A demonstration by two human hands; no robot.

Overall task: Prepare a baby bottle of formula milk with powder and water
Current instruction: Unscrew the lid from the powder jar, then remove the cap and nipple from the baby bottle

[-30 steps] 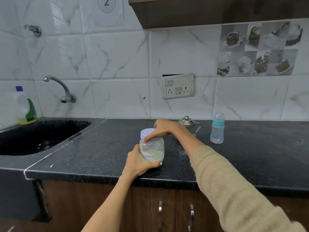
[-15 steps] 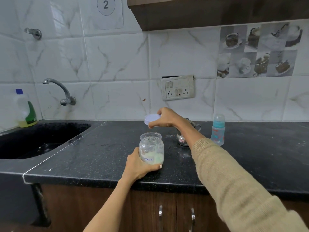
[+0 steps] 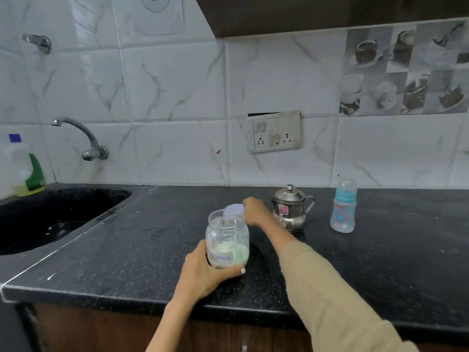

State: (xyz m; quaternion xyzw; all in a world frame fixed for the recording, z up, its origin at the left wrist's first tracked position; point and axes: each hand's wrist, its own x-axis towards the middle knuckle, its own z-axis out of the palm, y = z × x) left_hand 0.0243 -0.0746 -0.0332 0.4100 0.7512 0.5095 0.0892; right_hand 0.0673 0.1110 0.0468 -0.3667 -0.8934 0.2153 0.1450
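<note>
Dark worktop (image 3: 380, 262) under tiled wall. Left hand (image 3: 203, 273) is wrapping the open jar (image 3: 227, 242) of powder near the front edge, right hand (image 3: 255, 212) is pinching the lid (image 3: 234, 208) just behind it — better setting it flat, clear of the capped bottle (image 3: 343, 207) and steel pot (image 3: 290, 207).

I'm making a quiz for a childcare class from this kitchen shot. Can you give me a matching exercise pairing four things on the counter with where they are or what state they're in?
Column 1:
1. clear glass jar of pale powder
2. round white jar lid
3. small steel pot with knobbed lid
4. clear baby bottle with blue cap

Column 2:
A. standing capped, farthest right
B. pinched in the right hand
C. open, steadied by the left hand
D. closed, standing between jar and bottle

Pairs: 1-C, 2-B, 3-D, 4-A
</note>
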